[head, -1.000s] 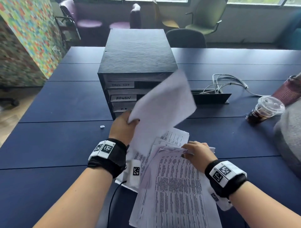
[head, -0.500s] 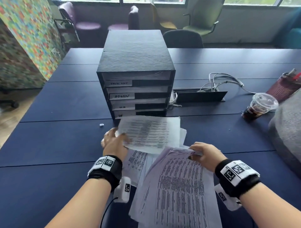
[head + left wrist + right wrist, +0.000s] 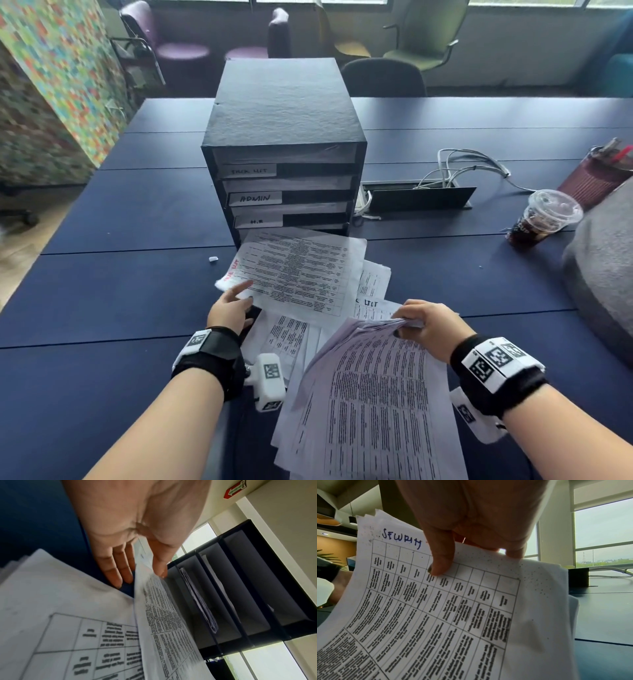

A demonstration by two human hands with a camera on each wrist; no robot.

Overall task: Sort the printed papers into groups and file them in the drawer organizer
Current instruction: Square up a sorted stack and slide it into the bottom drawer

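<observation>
The black drawer organizer [image 3: 284,137] [image 3: 240,588] stands mid-table, with slots labelled "ADMIN" and "H.R". My left hand [image 3: 236,301] [image 3: 140,578] holds a printed sheet [image 3: 301,274] [image 3: 163,615] by its near left corner, thumb on top and straight fingers underneath. The sheet lies almost flat just in front of the lowest slot. My right hand [image 3: 421,325] [image 3: 476,559] grips the far edge of a stack of papers [image 3: 370,404] [image 3: 436,615], tilted up off the table; its top page is marked "SECURITY". Loose sheets [image 3: 287,339] lie spread between my hands.
An iced drink cup [image 3: 544,219], a dark red cup [image 3: 596,178] and a grey bag [image 3: 603,274] sit at the right. A cable box [image 3: 418,198] with white cables [image 3: 472,164] is right of the organizer. A small white scrap [image 3: 213,259] lies left of it. Chairs [image 3: 383,77] stand beyond the table.
My left hand has brought the sheet down from upright to nearly flat and moved it forward toward the organizer's foot. My right hand has kept its grip on the stack.
</observation>
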